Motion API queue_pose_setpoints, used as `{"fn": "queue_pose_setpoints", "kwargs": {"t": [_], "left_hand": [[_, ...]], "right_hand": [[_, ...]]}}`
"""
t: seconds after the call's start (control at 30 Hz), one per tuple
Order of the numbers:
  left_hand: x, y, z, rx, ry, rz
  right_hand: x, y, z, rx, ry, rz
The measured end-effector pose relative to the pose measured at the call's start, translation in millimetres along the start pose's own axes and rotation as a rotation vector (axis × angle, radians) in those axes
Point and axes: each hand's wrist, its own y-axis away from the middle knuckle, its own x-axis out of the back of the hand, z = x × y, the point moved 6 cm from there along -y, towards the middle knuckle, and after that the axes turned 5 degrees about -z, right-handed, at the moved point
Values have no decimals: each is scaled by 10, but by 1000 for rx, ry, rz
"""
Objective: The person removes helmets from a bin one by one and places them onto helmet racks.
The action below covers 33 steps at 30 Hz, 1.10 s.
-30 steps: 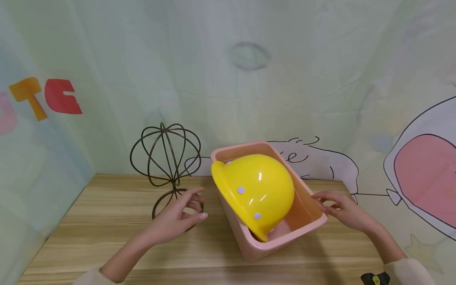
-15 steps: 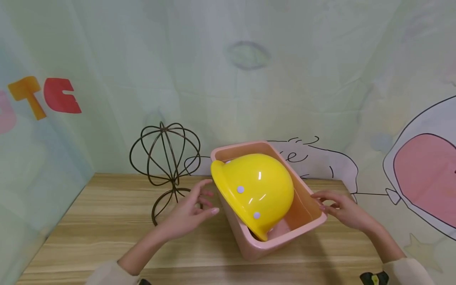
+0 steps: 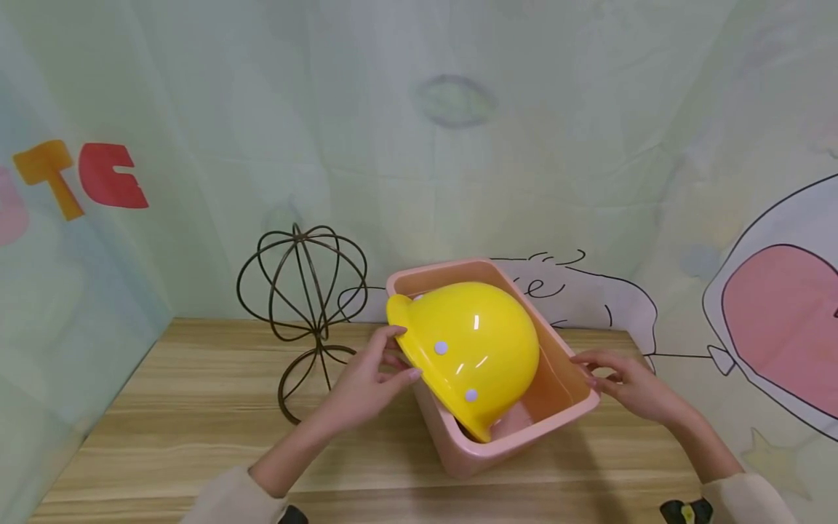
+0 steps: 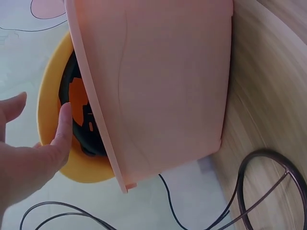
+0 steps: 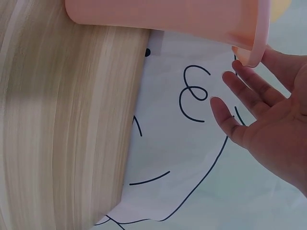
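Note:
A yellow hard hat (image 3: 481, 342) with pale round studs lies tilted inside a pink plastic bin (image 3: 471, 455), its brim over the bin's left rim. My left hand (image 3: 363, 382) is at that brim, thumb and forefinger spread, fingertips at its edge. In the left wrist view, one finger of the left hand (image 4: 33, 158) overlaps the hat's (image 4: 88, 170) underside, where a dark inner band shows. My right hand (image 3: 631, 386) holds the bin's right rim between thumb and fingers. The right wrist view shows the rim of the bin (image 5: 261, 33) there, with the other fingers loosely bent.
A dark wire stand (image 3: 318, 331) with a globe-shaped top and round foot stands left of the bin, behind my left hand. Everything stands on a wood-grain table (image 3: 196, 437). A printed cloth backdrop (image 3: 262, 109) hangs behind.
My left hand has moved right and slightly up, from beside the wire stand to the hat's brim. The right hand has stayed on the bin rim. Hat and bin have not visibly moved.

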Motion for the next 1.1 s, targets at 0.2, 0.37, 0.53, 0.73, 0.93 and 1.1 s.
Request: {"fn": "queue_pose_setpoints", "kwargs": {"t": [0.2, 0.37, 0.53, 0.73, 0.93, 1.1], "left_hand": [[-65, -29, 2, 38, 28, 15], [-96, -54, -12, 33, 109, 39], [-142, -77, -34, 33, 185, 36], [-172, -94, -46, 41, 205, 61], [-190, -102, -34, 40, 246, 69], [-198, -102, -56, 48, 290, 83]], "right_hand": [[-8, 8, -3, -4, -17, -5], [-11, 0, 3, -14, -24, -3], [-11, -4, 7, -19, -29, -1], [-18, -9, -1, -24, -34, -2], [5, -4, -30, 0, -27, 9], [2, -7, -12, 3, -17, 11]]}}
